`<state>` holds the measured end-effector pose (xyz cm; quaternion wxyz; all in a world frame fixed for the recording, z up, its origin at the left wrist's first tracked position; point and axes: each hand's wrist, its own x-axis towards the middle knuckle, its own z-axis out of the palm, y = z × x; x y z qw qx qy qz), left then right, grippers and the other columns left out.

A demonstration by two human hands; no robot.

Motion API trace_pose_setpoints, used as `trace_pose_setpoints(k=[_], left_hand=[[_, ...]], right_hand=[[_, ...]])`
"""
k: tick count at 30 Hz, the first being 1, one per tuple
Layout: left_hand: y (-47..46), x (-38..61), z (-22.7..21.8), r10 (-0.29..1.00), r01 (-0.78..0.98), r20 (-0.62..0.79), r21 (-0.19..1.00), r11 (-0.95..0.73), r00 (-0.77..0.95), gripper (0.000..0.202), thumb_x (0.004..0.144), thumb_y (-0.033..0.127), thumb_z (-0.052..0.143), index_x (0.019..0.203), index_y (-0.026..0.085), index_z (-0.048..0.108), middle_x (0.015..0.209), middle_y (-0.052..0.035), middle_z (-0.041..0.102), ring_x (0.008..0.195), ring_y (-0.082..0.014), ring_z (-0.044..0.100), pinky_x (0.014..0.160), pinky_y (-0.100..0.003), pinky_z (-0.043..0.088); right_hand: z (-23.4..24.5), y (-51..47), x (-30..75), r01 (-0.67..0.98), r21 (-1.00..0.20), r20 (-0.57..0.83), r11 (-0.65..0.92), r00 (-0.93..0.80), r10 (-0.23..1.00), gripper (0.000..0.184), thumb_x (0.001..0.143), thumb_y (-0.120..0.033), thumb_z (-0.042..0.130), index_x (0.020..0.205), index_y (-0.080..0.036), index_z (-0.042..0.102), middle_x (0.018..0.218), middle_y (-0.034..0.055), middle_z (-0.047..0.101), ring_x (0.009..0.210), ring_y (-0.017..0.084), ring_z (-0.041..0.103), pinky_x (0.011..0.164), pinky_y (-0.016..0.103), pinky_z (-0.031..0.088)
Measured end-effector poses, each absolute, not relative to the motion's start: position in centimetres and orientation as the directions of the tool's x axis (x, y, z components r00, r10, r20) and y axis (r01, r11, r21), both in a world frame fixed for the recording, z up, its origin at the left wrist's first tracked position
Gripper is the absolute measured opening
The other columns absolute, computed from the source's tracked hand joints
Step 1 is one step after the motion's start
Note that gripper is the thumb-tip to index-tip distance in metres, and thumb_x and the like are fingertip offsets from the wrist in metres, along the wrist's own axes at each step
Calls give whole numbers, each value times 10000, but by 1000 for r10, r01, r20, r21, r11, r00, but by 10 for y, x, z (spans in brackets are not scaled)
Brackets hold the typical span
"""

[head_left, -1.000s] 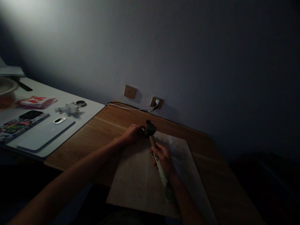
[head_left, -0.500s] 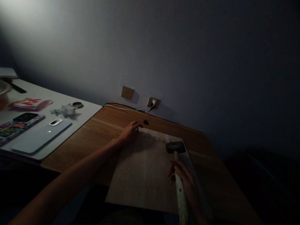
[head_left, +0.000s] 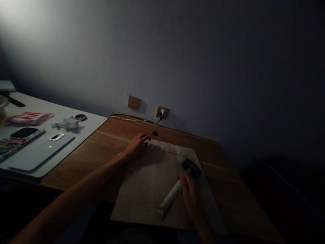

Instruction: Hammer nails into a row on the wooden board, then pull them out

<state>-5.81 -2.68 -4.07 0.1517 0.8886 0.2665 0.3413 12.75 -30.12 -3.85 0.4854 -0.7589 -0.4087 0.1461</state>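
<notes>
Head view: right grip [head_left: 190, 194] holds mallet [head_left: 173, 195], seemingly above panel [head_left: 146, 184].

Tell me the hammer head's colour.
The hammer head looks black in this dim light; the head view shows it.

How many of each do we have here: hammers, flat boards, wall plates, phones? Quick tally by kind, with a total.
Hammer: 1
Flat board: 1
Wall plates: 2
Phones: 2
Total: 6
</notes>
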Motion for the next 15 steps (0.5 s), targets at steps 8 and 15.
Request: trace_pose_setpoints(k=[8, 15], left_hand=[[-70, -113, -18, 624, 594, 428, 220, -774, 654, 367, 955, 291, 528, 1303, 181, 566, 1297, -151, 623, 1059, -288, 655, 931, -444, 491], [-129, -142, -20, 696, 666, 298, 211, -716, 654, 383, 1020, 387, 418, 1326, 218, 573, 1392, -110, 609, 977, -253, 712, 851, -380, 556]], right_hand=[[-51, -300, 123, 756, -650, 341, -81, 385, 858, 381, 964, -530, 500, 1115, -285, 749, 1223, 119, 739, 878, 268, 721, 782, 361, 537], [-36, -315, 128, 956, -290, 509, -49, 198, 838, 335, 1056, -365, 419, 1250, -210, 644, 1171, 122, 750, 986, 240, 735, 830, 330, 581]])
